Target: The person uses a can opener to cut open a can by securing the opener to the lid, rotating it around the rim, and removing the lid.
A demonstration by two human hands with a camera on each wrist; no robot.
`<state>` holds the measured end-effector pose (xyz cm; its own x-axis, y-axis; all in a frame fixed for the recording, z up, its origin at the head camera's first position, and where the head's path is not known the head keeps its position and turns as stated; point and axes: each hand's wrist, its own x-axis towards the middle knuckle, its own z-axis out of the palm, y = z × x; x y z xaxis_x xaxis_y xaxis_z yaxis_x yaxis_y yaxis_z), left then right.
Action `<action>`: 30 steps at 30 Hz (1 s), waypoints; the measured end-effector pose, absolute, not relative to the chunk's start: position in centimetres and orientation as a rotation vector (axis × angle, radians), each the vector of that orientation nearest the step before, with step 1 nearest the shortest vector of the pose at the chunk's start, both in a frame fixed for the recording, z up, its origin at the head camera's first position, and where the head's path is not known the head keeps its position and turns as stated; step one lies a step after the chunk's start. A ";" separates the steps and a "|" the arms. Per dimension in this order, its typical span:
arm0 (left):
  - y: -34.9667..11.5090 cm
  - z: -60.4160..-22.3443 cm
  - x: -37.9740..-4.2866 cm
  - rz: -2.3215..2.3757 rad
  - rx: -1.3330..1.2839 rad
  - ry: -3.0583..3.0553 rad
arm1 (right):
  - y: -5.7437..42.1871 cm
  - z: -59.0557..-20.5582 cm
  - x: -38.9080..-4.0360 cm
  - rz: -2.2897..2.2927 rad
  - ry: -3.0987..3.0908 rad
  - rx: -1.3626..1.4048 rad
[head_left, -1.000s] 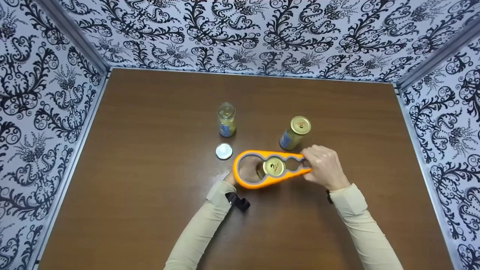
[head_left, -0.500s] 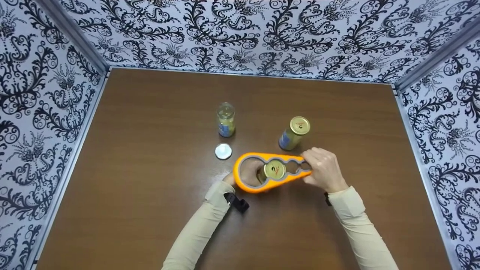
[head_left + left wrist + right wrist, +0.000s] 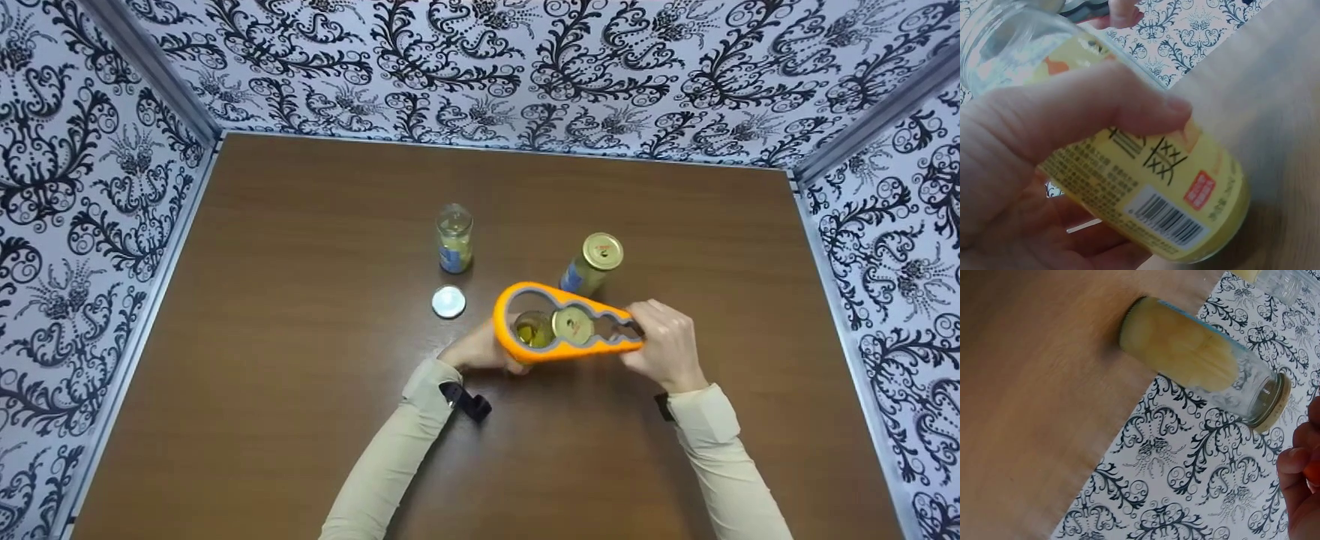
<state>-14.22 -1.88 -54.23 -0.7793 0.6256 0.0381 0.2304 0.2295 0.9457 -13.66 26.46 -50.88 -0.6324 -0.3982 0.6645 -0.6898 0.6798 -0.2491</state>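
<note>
Right hand [image 3: 664, 341], fingers curled, grips orange opener [image 3: 574, 352] around gold lid [image 3: 572, 325], apparently off the jar [image 3: 534, 331] below; left hand [image 3: 478, 348] wraps fingers round jar, barcoded label [image 3: 1168, 188] visible only in left wrist view.

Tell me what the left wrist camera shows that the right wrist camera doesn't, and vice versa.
Only the left wrist view shows the left hand gripping the yellow-labelled jar, with its barcode facing the camera.

Only the right wrist view shows the capped jar standing on the table, plus part of another glass jar at the top right corner.

Both show part of the right hand, the brown tabletop and the black-and-white patterned wall.
</note>
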 end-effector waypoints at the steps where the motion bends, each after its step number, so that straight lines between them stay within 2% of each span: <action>1: -1.9 -54.3 -14.3 1.560 0.771 2.175 | 26.7 -51.0 -13.5 0.663 -2.319 0.814; 8: -1.9 -54.9 -14.9 1.597 0.657 2.165 | 27.9 -51.6 -12.6 0.683 -2.350 0.706; 30: -2.4 -55.4 -18.9 1.618 0.531 2.194 | 28.9 -52.5 -11.7 0.651 -2.408 0.644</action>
<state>-18.87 -2.42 -55.40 -0.8638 0.4994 -0.0660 0.0844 0.2727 0.9584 -11.70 28.88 -52.55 -0.7290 -0.2956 0.6173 -0.5665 0.7668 -0.3018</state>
